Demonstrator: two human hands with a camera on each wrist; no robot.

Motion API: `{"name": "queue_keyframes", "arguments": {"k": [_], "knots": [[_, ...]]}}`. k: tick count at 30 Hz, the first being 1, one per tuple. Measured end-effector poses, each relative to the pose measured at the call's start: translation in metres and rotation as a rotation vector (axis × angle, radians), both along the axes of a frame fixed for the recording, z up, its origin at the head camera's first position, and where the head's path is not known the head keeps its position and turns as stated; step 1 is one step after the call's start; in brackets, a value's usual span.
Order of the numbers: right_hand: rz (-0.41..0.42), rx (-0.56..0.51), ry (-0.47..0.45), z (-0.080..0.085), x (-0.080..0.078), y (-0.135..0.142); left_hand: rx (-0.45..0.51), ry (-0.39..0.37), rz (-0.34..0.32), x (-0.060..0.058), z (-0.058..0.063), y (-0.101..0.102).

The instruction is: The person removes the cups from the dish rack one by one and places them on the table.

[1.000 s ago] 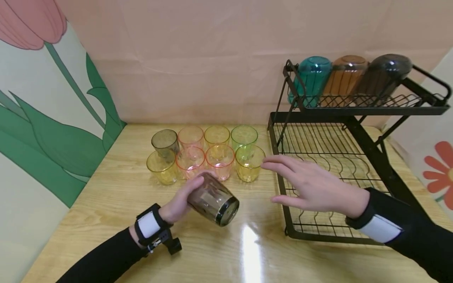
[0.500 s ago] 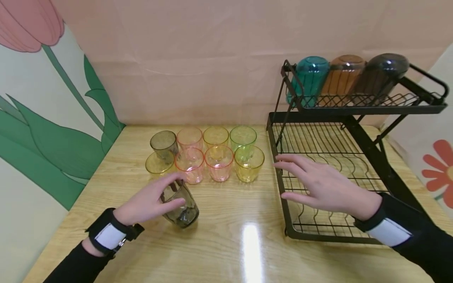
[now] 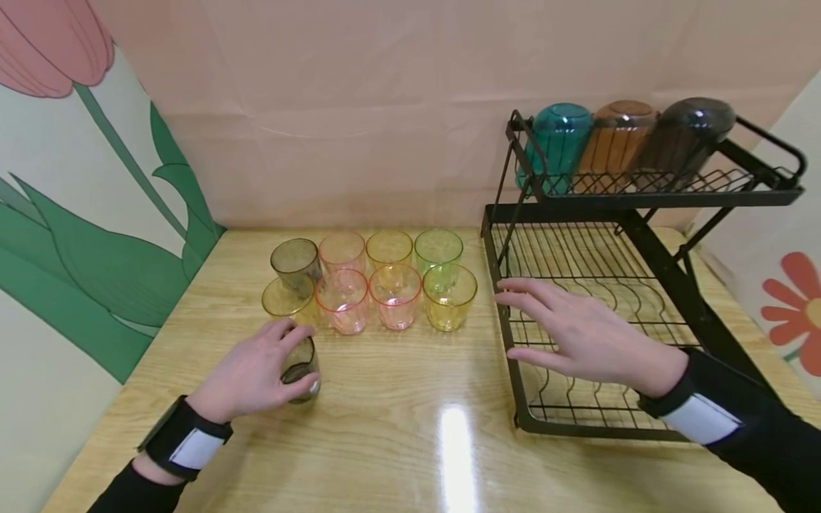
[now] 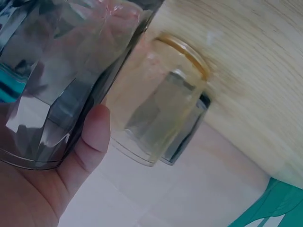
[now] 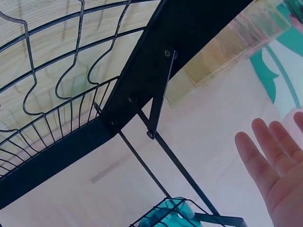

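My left hand (image 3: 253, 374) holds a smoky grey glass (image 3: 306, 370), fingers and thumb around its sides. It stands upright at the front left, just before a yellow glass (image 3: 282, 296); whether its base touches the table cannot be made out. Up close in the left wrist view, the grey glass (image 4: 71, 85) shows faceted sides, with the thumb (image 4: 96, 130) against it. Over the left edge of the black dish rack (image 3: 522, 399) hovers my right hand (image 3: 571, 335), fingers extended and holding nothing.
Two rows of glasses stand upright behind the held one, including another grey glass (image 3: 295, 256), a pink glass (image 3: 343, 303) and a green glass (image 3: 439, 249). The rack's upper tier bears upside-down teal (image 3: 556, 142), amber (image 3: 616, 142) and dark grey glasses (image 3: 686, 139).
My left hand has carried the grey glass leftward, turning it from tilted with its base showing to upright. My right hand shifted slightly right, then stayed over the rack's edge.
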State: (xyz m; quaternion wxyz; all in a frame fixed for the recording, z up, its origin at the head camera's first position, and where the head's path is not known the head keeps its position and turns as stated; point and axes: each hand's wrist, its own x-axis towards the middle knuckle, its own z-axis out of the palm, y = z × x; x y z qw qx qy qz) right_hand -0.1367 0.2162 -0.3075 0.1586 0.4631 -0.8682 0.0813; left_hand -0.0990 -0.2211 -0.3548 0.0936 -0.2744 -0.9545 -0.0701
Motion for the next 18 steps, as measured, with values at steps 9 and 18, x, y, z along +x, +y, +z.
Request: {"name": "queue_keyframes", "arguments": {"k": [9, 18], "knots": [[0.006, 0.001, 0.012, 0.001, 0.0, 0.0, -0.019, 0.0, 0.039, -0.004, -0.009, -0.005], [-0.001, 0.008, 0.011, 0.001, -0.001, 0.0, -0.037, 0.236, -0.063, -0.009, -0.016, -0.015]]}}
